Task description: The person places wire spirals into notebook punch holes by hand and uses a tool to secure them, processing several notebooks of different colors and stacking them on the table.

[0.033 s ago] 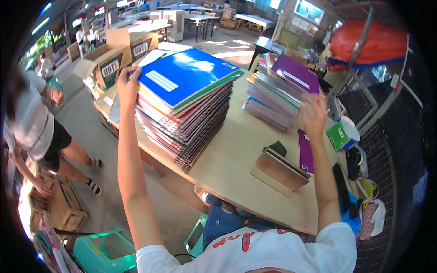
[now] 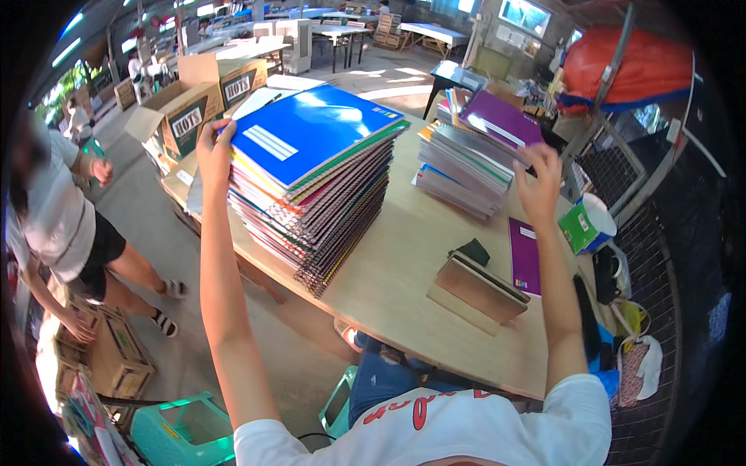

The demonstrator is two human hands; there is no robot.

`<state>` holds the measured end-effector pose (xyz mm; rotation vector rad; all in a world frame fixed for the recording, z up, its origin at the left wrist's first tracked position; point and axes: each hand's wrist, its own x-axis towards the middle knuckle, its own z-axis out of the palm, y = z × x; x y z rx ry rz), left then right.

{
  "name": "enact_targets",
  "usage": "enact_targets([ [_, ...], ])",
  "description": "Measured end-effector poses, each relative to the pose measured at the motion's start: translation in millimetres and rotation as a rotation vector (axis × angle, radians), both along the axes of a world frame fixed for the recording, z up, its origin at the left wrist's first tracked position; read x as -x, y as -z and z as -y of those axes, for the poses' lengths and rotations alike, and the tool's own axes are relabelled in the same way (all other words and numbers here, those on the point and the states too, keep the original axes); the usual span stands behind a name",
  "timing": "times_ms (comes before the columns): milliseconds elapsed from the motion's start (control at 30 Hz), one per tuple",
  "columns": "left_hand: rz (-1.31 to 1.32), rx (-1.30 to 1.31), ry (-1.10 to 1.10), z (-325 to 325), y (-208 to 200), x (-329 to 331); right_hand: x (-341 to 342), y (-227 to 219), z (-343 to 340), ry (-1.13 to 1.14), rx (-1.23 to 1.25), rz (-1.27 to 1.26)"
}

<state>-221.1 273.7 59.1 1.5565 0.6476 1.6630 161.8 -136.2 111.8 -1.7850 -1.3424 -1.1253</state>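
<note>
A tall stack of spiral notebooks (image 2: 330, 210) stands on the left of the table, a glossy blue notebook (image 2: 311, 128) on top. My left hand (image 2: 216, 144) grips the blue notebook at its left corner, fingers on the cover. To the right is a lower, uneven pile of notebooks (image 2: 460, 175), with a purple notebook (image 2: 501, 118) uppermost behind it. My right hand (image 2: 540, 182) reaches that pile's right edge, its curled fingers and thumb around the end of a notebook (image 2: 497, 149); the exact contact is partly hidden.
A small brown stand (image 2: 482, 291) and another purple notebook (image 2: 524, 256) lie on the table (image 2: 396, 303). Open cardboard boxes (image 2: 183, 120) stand beyond its left side. A person (image 2: 66, 213) is at the left near more boxes. Green stools (image 2: 183, 427) stand below.
My right hand has moved slightly up and its fingers have closed in at the right pile's edge. My left hand stays at the blue notebook's corner. The person at left has shifted slightly.
</note>
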Motion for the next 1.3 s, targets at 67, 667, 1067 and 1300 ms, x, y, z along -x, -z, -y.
enact_targets([
  [67,0.037,0.013,0.080,7.0,-7.8,-13.7,-34.0,-18.1,-9.0,0.105,0.004,0.056],
  [667,-0.180,-0.043,-0.035,1.4,-4.4,-9.0,-102.6,-62.0,-25.3,0.238,0.599,0.266],
  [1067,-0.397,-0.608,-0.566,54.6,-71.4,1.5,-90.8,-141.7,-27.4,0.302,0.312,0.225],
  [1300,-0.053,0.277,0.768,112.2,-158.1,-23.1,-13.7,-272.1,-110.1,-0.824,-0.147,-0.307],
])
